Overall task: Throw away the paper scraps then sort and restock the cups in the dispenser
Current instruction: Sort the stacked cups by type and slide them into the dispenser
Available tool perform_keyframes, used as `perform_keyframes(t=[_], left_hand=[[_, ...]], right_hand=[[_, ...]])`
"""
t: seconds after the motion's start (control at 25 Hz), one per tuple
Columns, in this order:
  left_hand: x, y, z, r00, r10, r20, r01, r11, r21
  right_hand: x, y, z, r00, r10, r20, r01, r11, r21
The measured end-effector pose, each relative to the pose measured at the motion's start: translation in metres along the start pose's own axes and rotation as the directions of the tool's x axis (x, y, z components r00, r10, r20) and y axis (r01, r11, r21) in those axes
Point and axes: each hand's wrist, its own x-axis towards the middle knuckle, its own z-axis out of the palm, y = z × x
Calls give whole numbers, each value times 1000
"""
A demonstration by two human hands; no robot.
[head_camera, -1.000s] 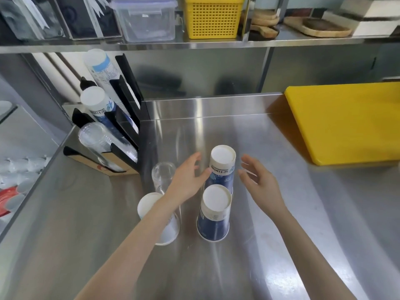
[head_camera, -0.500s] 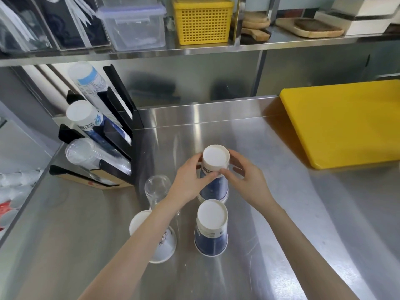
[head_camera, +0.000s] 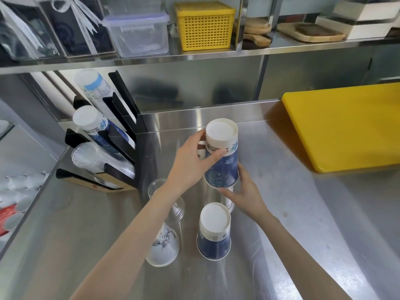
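An upside-down dark blue paper cup (head_camera: 223, 161) is raised off the steel counter (head_camera: 281, 213). My left hand (head_camera: 192, 163) grips its upper side and my right hand (head_camera: 244, 191) holds its lower rim. A second blue cup (head_camera: 214, 232) stands upside down in front of it. A clear plastic cup (head_camera: 173, 204) and a white printed cup (head_camera: 163, 247) stand upside down under my left forearm. The black cup dispenser (head_camera: 116, 148) at the left holds rows of white, blue and clear cups lying on their sides.
A yellow cutting board (head_camera: 346, 126) lies at the right on the counter. The shelf above carries a yellow basket (head_camera: 204, 29), a clear lidded box (head_camera: 138, 33) and wooden boards. A lower bin of lids and cups (head_camera: 15, 202) sits at the far left.
Both hands closed on the far blue cup and lifted it off the counter, tilting it. The view has shifted slightly.
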Motion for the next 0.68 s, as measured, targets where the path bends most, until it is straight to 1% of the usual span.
perform_keyframes(t=[0.08,0.24,0.4,0.48,0.68], left_hand=[[-1,7,-6,999,25,-28,-25,1000,1],[-5,32,-27,984,130,-124,-132,991,-9],[-29,53,-45,972,198,-125,-203,979,-30],[-47,50,-46,977,187,-104,-193,980,-46],[-83,12,-32,998,38,-55,-43,994,-99]], right_hand=[[1,-7,-4,1000,-19,-5,19,1000,0],[-7,-39,-19,996,-86,-17,86,996,-32],[-40,-59,-31,989,-151,-4,150,987,-55],[-58,-55,-30,989,-145,22,146,988,-55],[-93,-25,-12,993,-41,106,47,997,-59]])
